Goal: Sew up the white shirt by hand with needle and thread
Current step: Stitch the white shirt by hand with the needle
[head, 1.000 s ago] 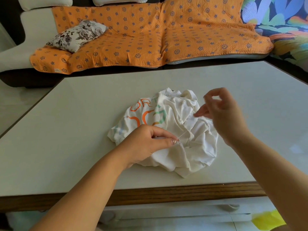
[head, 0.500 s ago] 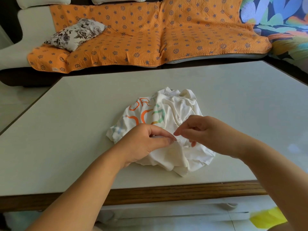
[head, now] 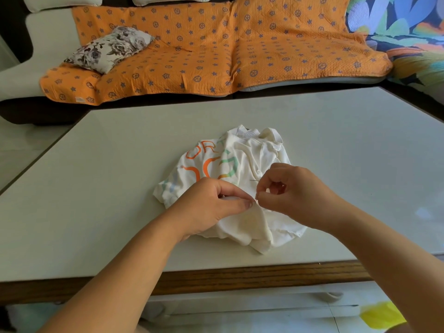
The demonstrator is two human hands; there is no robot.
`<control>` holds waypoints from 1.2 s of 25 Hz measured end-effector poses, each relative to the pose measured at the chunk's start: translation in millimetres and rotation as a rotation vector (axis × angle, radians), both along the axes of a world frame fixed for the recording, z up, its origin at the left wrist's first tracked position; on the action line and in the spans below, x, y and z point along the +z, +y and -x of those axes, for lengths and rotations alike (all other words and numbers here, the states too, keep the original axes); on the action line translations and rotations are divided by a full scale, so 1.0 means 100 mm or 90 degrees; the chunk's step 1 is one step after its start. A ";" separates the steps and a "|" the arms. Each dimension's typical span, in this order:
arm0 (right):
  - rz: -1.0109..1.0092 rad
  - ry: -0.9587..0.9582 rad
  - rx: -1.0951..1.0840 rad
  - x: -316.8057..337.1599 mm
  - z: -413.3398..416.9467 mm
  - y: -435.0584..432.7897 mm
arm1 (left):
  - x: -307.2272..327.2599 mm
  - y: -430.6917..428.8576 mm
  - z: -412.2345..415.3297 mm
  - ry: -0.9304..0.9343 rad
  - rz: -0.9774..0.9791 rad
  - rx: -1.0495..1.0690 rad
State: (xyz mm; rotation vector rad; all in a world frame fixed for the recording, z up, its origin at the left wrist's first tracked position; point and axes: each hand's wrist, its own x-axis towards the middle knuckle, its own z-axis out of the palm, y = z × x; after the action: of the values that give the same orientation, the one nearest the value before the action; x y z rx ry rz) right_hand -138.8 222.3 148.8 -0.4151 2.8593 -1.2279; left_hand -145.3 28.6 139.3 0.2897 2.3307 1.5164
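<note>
White shirt [head: 242, 162] lies crumpled on the table [head: 120, 164], mid-width, toward the near edge. My left hand [head: 211, 207] has not moved: thumb and forefinger pinch a fold of the cloth. My right hand [head: 298, 195], raised off to the right a second ago, is now down with its fingers curled tight, tips meeting the left thumb. It pinches a thin sliver, probably the needle [head: 253, 180]. Thread too fine to see.

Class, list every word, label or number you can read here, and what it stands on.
"OR": orange print on the white shirt, cut off by a fold.
Beneath it, orange and green letters: too crumpled to read.
A tag on the orange sofa cover: too small to read.
</note>
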 end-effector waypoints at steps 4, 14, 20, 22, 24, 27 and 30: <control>0.010 0.044 -0.024 -0.01 0.01 -0.02 | 0.00 0.00 0.01 -0.002 0.002 -0.001; -0.068 0.157 -0.214 -0.11 0.26 0.16 | 0.01 -0.04 0.01 0.009 0.019 -0.014; -0.167 0.119 -0.276 -0.25 0.41 0.20 | 0.02 -0.06 0.01 0.009 0.020 -0.016; -0.182 0.132 -0.316 -0.24 0.46 0.25 | 0.02 -0.07 0.01 0.007 0.025 -0.023; -0.194 0.126 -0.356 -0.24 0.51 0.31 | 0.03 -0.08 0.01 0.004 0.035 -0.032; -0.214 0.066 -0.337 -0.27 0.53 0.31 | 0.03 -0.10 0.02 0.004 0.045 -0.041; -0.245 0.062 -0.213 -0.26 0.47 0.21 | 0.03 -0.11 0.03 0.006 0.043 -0.035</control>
State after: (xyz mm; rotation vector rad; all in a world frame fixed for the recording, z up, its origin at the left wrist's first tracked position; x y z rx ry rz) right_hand -185.9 243.4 122.5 0.0145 3.2394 -0.6592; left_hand -147.9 17.3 142.0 0.3416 2.3546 1.4108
